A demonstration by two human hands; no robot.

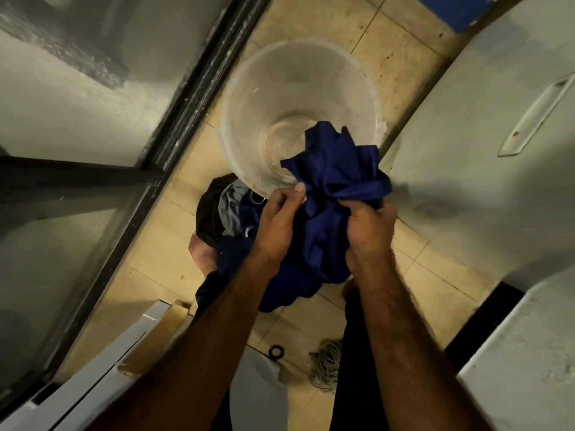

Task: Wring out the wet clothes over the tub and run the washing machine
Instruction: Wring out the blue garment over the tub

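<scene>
Blue garment (329,188) bunched between both hands, left (277,222) and right (370,228) gripping it over the tub (249,98).

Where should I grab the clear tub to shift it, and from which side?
Take the clear tub by its rim on the far-left arc, reaching from above. That stretch is bare; the near-right rim is covered by the blue garment bunched in the left hand and right hand.

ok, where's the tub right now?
Head view, upper centre: the clear tub sits on the tiled floor, just beyond the blue garment bunched in both hands.
</scene>
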